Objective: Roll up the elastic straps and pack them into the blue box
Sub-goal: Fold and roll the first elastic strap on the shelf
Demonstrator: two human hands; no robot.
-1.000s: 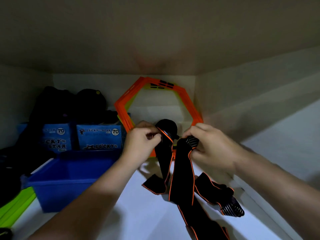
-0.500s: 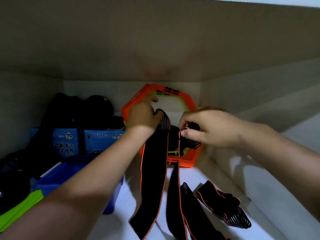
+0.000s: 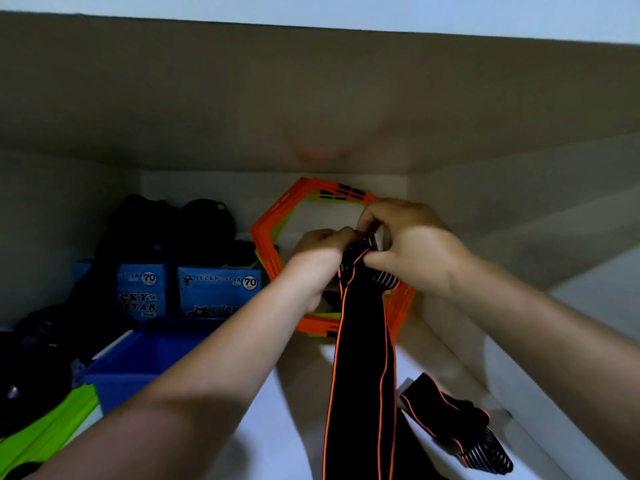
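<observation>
A long black elastic strap with orange edging (image 3: 362, 375) hangs straight down from both my hands, raised inside a white cupboard shelf. My left hand (image 3: 320, 252) and my right hand (image 3: 408, 244) meet at its striped top end and pinch it together. A second black strap with a striped end (image 3: 457, 427) lies crumpled on the shelf at the lower right. The blue box (image 3: 138, 362) stands open at the lower left, partly behind my left forearm.
An orange hexagonal frame (image 3: 273, 233) leans against the back wall behind my hands. Two blue "Lucky Star" cartons (image 3: 214, 289) and dark bags (image 3: 166, 223) fill the back left. A green strip (image 3: 45, 431) lies at the lower left. The shelf wall is close on the right.
Both hands rose and came together at the strap's top end. The strap, folded and spread between them before, now hangs as one straight band.
</observation>
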